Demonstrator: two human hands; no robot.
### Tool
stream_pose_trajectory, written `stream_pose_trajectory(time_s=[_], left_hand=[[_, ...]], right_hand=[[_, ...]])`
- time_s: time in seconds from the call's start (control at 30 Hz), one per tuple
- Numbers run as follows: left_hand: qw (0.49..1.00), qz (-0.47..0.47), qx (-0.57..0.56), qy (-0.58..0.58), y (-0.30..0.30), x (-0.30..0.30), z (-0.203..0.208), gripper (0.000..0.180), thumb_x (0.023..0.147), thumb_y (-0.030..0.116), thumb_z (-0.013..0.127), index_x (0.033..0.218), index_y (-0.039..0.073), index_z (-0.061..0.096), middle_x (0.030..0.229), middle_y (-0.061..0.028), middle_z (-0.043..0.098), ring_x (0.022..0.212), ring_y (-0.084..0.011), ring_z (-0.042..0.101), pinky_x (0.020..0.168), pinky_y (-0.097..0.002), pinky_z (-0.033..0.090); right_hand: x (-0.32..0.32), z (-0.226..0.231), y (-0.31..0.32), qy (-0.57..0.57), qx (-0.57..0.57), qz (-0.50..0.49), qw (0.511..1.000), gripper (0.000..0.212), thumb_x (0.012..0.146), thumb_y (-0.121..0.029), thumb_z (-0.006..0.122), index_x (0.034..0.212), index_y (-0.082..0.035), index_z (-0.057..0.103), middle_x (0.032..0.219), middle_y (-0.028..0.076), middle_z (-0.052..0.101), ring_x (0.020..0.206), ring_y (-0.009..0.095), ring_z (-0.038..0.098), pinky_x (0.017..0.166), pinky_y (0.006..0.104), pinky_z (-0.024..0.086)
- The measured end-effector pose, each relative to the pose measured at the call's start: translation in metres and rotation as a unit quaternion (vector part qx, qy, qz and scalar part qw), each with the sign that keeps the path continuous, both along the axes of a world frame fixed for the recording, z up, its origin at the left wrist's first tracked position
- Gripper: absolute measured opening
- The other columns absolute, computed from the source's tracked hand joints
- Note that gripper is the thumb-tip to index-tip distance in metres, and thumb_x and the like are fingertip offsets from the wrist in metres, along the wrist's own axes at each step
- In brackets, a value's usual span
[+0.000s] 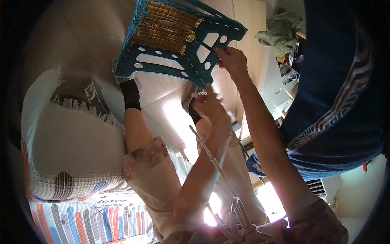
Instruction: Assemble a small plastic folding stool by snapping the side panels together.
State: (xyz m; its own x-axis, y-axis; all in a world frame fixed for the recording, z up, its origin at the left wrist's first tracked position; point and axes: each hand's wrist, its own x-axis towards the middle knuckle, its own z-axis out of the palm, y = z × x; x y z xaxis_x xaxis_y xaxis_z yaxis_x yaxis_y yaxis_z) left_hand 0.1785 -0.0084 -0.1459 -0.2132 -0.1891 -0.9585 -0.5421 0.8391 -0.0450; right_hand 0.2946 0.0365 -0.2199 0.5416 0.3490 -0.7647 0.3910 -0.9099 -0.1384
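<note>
Right hand (pixel 232 61) pinches the teal woven panel's (pixel 178 40) edge at upper centre; left hand (pixel 209 107), just below it, grips a thin strand (pixel 211 156).

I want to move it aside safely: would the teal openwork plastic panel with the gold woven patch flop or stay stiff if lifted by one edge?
The teal openwork plastic panel probably stays stiff: its edges look straight. Many cut-outs suggest lightness. The right hand pinches its rim.

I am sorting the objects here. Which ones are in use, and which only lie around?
In use:
teal mat, held by the right hand
thin rod by the left hand

Lying about:
white blanket
striped cloth
green towel
</note>
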Motion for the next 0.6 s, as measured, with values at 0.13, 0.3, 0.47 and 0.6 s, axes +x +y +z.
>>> stream_pose_trajectory(time_s=[0.13,0.3,0.47,0.6], left_hand=[[0.957,0.202,0.014,-0.207,-0.017,0.037,-0.009,0.059,0.085,0.038,0.067,0.128,0.004,0.046,0.115,-0.0072,0.047,0.104,-0.0215,0.048,0.084,-0.0377,0.044],[0.910,0.333,0.061,-0.238,-0.027,0.031,-0.062,0.047,0.090,0.043,0.060,0.125,0.013,0.048,0.127,-0.0035,0.048,0.116,-0.0198,0.044,0.096,-0.0379,0.036],[0.882,0.371,0.163,-0.241,-0.030,0.027,-0.084,0.036,0.091,0.040,0.059,0.109,0.010,0.056,0.110,-0.0063,0.058,0.106,-0.0193,0.050,0.092,-0.0418,0.039],[0.897,0.354,0.148,-0.220,-0.025,0.044,-0.076,0.035,0.093,0.041,0.056,0.107,0.008,0.056,0.105,-0.0073,0.061,0.099,-0.0189,0.053,0.090,-0.0410,0.040]], right_hand=[[0.007,0.002,0.007,0.058,-0.016,0.014,0.998,0.036,0.082,-0.034,0.064,0.080,0.001,0.069,0.069,0.009,0.068,0.063,0.017,0.066,0.066,0.0286,0.052],[0.014,-0.003,0.008,0.118,-0.008,-0.071,0.990,0.031,0.081,-0.024,0.070,0.084,0.006,0.064,0.076,0.014,0.066,0.063,0.019,0.066,0.061,0.0264,0.053],[0.012,-0.003,0.012,0.173,-0.030,-0.161,0.971,0.032,0.080,-0.027,0.072,0.086,0.003,0.062,0.081,0.012,0.065,0.066,0.020,0.065,0.063,0.0278,0.052],[0.027,-0.001,0.018,0.127,-0.084,-0.080,0.985,0.033,0.076,-0.029,0.075,0.084,0.000,0.062,0.079,0.008,0.063,0.071,0.016,0.060,0.070,0.0275,0.048]])
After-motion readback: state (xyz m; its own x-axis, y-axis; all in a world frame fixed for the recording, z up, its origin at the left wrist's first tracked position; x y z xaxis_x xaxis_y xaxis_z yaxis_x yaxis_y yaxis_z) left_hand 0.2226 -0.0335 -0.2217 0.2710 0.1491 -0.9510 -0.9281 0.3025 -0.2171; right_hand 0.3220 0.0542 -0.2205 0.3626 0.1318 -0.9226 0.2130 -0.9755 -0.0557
